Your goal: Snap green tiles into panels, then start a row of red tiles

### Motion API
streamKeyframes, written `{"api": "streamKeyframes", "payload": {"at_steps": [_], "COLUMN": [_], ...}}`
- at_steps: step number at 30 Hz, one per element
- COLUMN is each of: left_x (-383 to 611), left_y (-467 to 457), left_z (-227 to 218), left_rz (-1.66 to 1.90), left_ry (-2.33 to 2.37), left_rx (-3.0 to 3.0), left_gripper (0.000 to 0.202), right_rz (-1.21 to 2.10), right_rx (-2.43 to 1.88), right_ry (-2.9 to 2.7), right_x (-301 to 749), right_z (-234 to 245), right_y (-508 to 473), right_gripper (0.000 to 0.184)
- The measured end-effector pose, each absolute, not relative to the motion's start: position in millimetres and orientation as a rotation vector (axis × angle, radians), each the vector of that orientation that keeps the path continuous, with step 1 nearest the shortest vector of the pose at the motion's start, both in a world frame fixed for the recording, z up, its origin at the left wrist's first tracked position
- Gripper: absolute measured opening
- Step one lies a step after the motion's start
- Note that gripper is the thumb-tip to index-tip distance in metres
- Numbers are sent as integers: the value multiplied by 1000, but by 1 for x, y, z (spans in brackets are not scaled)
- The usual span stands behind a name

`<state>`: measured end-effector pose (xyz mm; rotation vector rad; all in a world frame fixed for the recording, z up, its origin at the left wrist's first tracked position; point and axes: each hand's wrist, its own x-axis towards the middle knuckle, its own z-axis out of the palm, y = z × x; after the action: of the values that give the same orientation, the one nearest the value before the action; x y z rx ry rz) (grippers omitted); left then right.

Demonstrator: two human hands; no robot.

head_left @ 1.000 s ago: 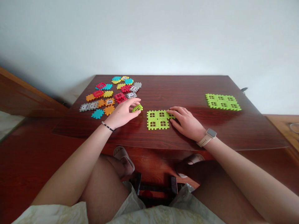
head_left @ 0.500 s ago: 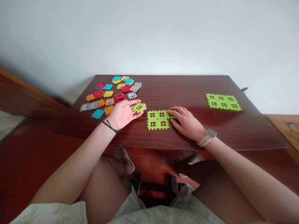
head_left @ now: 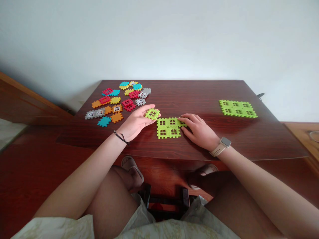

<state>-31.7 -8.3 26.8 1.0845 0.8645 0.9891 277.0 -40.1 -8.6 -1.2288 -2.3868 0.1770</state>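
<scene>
Lime-green waffle tile [head_left: 152, 114] lies flat, held in the narrow grip of the left hand [head_left: 136, 123], just up and left of the joined green panel [head_left: 167, 132]. The right hand [head_left: 199, 132], fingers spread wide, rests on that panel's far right corner.

A lime-green tile [head_left: 152, 114] (toothed, windowed) sits flat just beside a four-tile panel [head_left: 168, 128].
</scene>
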Motion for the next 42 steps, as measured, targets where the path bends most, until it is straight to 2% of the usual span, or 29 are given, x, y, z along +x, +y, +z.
{"api": "streamKeyframes", "payload": {"at_steps": [4, 12, 17, 23, 28, 33, 42], "left_x": [-32, -27, -22, -17, -13, -8, -4], "left_y": [-9, -9, -14, -19, -22, -27, -31], "left_z": [25, 14, 17, 15, 9, 8, 7], "left_rz": [964, 906, 874, 799, 811, 873, 913], "left_ry": [864, 833, 873, 810, 791, 727, 698], "left_rx": [1195, 1417, 1574, 1669, 1746, 1846, 1830], "left_gripper": [60, 69, 63, 65, 64, 60, 56], "right_rz": [161, 197, 229, 389, 405, 333, 308], "right_rx": [-1236, -1252, -1196, -1081, -1044, -1025, -958], "right_ry": [-2386, -2364, -2313, -2231, -2187, -2240, -2231], "right_x": [276, 274, 270, 261, 258, 258, 255], "right_z": [-8, -2, 6, 15, 17, 17, 22], "right_y": [-40, -41, -44, -51, -52, -50, -51], "right_gripper": [41, 42, 44, 67, 65, 70, 45]}}
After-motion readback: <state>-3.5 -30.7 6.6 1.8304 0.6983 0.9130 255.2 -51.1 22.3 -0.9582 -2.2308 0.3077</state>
